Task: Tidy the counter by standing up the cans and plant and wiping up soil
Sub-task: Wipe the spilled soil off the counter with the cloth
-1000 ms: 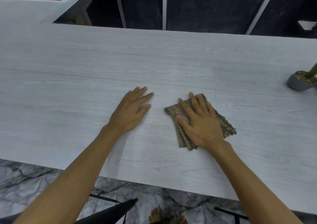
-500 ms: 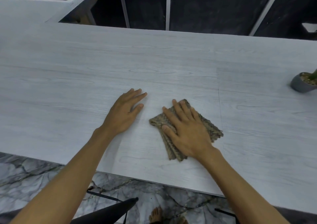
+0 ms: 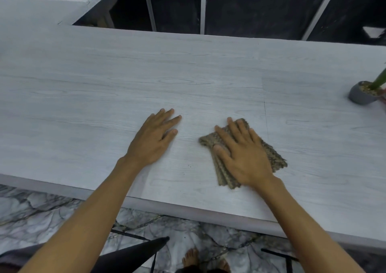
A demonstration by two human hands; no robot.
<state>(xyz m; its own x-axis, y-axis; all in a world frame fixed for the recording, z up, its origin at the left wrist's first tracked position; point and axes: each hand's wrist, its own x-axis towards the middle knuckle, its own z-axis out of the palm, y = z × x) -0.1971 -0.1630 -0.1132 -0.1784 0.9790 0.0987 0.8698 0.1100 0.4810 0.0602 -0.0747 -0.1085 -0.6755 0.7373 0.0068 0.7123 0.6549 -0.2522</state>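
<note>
My right hand (image 3: 242, 155) lies flat, fingers spread, pressing a folded brown woven cloth (image 3: 274, 158) onto the pale wood-grain counter (image 3: 104, 105) near its front edge. A hand's width to the left, my left hand (image 3: 155, 139) rests palm down on the bare counter and holds nothing. A few tiny dark soil specks (image 3: 189, 165) lie between the two hands. At the far right edge stands an upright grey pot (image 3: 360, 96) with pebbly soil and a green plant leaf (image 3: 379, 80), partly cut off by the frame. No cans are in view.
The counter runs wide to the left and joins a side section at the back left. Behind it are dark panels with pale vertical bars (image 3: 202, 7). Below the front edge I see marble floor (image 3: 41, 214), a dark chair part (image 3: 133, 251) and my bare feet.
My right hand slid the cloth left and toward me, then back to the right and away. The left hand has stayed flat in about the same spot.
</note>
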